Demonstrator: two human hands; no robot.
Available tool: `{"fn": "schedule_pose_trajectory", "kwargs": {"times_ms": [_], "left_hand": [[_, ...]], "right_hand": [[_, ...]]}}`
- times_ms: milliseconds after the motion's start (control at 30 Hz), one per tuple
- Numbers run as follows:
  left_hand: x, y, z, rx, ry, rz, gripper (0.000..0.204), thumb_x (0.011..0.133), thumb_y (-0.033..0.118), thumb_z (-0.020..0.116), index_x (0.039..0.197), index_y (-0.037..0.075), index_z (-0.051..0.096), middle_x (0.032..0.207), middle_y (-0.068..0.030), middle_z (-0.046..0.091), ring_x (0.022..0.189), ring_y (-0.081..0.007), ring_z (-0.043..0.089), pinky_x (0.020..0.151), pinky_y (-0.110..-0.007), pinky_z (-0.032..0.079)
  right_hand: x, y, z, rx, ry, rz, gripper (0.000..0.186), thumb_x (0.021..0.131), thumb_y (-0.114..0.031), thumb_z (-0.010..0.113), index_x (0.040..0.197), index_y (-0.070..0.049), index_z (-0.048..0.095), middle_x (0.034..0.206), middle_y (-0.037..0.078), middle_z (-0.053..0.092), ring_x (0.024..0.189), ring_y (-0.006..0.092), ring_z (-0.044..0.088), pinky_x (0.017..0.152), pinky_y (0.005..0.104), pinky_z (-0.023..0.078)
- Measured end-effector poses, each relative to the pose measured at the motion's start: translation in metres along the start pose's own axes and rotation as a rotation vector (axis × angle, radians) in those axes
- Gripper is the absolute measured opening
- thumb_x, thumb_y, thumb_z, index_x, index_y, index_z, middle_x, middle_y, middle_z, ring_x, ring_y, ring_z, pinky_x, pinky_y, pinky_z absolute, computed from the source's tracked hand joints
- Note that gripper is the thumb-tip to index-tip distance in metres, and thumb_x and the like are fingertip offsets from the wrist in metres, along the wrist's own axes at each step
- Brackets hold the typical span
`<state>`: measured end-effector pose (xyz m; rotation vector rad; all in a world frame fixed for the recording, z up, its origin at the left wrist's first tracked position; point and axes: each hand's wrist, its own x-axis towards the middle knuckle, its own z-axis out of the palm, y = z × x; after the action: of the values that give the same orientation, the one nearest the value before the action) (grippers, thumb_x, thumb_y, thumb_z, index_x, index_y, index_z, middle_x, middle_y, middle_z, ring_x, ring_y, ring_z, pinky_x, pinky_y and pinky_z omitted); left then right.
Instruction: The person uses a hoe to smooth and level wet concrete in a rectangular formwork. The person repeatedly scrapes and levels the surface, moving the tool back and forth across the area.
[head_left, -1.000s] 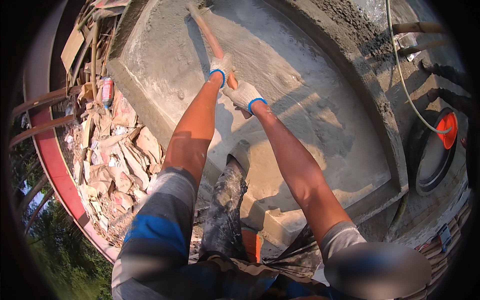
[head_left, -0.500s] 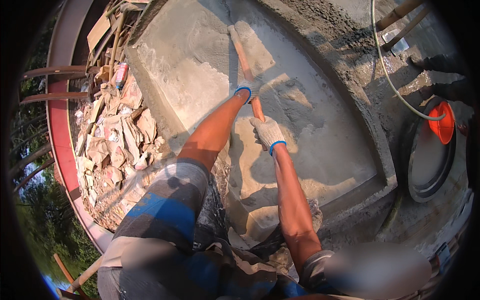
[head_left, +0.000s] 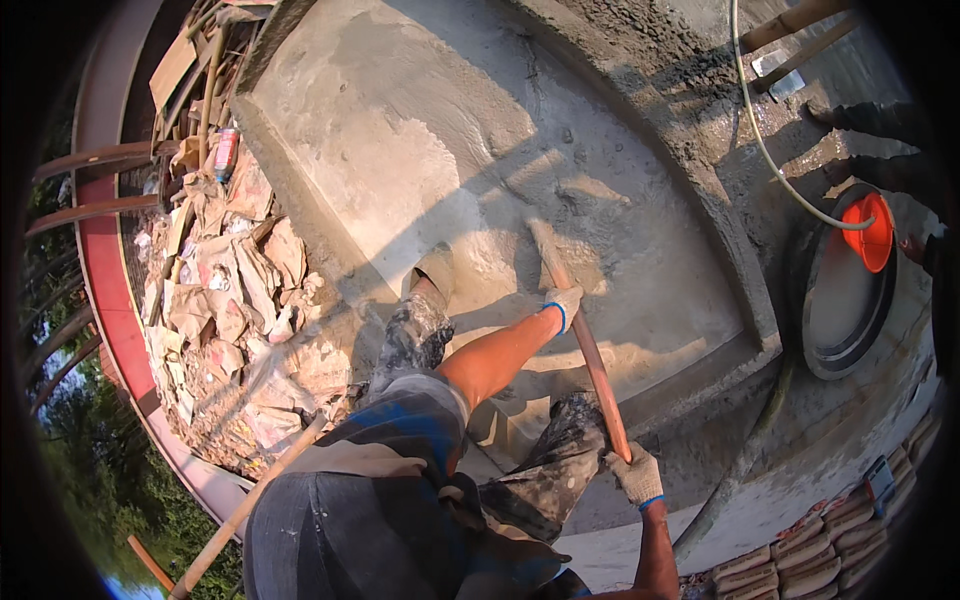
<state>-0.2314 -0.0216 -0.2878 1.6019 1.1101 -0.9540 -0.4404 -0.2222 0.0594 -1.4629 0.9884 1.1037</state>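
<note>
The person's 2 hands, in pale knitted gloves with blue cuffs, are gripping 1 long wooden handle (head_left: 595, 375) that is slanting from the middle of a concrete trough (head_left: 310, 195) down toward the lower right. The left hand (head_left: 563, 304) is holding the shaft partway along, its fingers wrapping around the wood; the finger gaps are not showing clearly enough to tell. The right hand (head_left: 637, 475) is clasping the near end, its fingers curling tightly around it, beyond the trough's near wall. The handle's far end is meeting the wet grey cement (head_left: 450, 110), and whatever head it is bearing is not showing clearly. Crumpled brown paper (head_left: 225, 310) is lying heaped outside the trough on the left, with a red-labelled container (head_left: 226, 155) resting at its upper part. On the right, a pale hose (head_left: 752, 120) is curving down to an orange-red bowl (head_left: 868, 235), which is sitting at a round black tub (head_left: 835, 365). Another person's dark-clad legs (head_left: 880, 120) are showing near the right edge.
</note>
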Motion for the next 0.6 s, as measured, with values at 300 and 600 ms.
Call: {"fn": "schedule_pose_trajectory", "kwargs": {"times_ms": [300,600], "left_hand": [[-0.024,0.051,-0.08,-0.397,-0.292,-0.304,0.027,0.093,0.018,0.076,0.11,0.002,0.064,0.098,-0.0125,0.069,0.085,-0.0278,0.073,0.072,-0.047,0.062],[0.052,0.237,-0.216,-0.163,-0.166,-0.064,0.027,0.09,0.017,0.076,0.107,0.0,0.064,0.09,-0.0084,0.068,0.077,-0.0238,0.072,0.067,-0.042,0.061]], "right_hand": [[0.025,-0.044,0.022,-0.336,0.151,-0.151,0.034,0.083,-0.027,0.085,0.1,-0.001,0.072,0.079,0.019,0.071,0.068,0.021,0.067,0.069,0.0377,0.054],[0.131,-0.206,0.114,-0.332,0.116,-0.223,0.032,0.085,-0.026,0.083,0.101,-0.001,0.071,0.079,0.019,0.071,0.068,0.0261,0.067,0.069,0.0382,0.055]]}}
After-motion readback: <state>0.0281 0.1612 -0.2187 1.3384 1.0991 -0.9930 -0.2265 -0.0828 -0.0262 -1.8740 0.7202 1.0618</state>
